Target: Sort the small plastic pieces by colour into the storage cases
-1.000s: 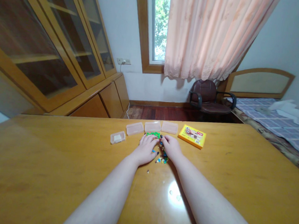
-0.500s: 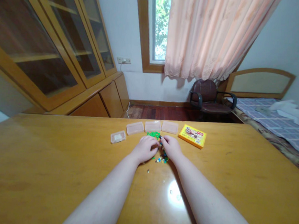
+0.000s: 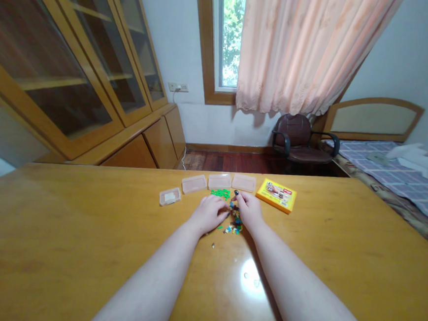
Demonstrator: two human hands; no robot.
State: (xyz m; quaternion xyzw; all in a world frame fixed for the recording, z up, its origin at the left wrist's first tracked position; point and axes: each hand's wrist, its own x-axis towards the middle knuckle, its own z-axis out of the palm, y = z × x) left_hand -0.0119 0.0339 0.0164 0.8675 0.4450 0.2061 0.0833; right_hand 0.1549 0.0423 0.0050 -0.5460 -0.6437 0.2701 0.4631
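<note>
Over the tiny coloured bricks, left hand and right hand sit close together, though any grip looks too small to call.

Small plastic bricks, mixed blue, orange and dark, lie in a loose heap on the worktop, between the hands. Left hand is curled, fingertips at the heap's edge; right hand is just beside it. Green bricks form a separate cluster just beyond. One stray piece sits apart, nearer the person.
</note>
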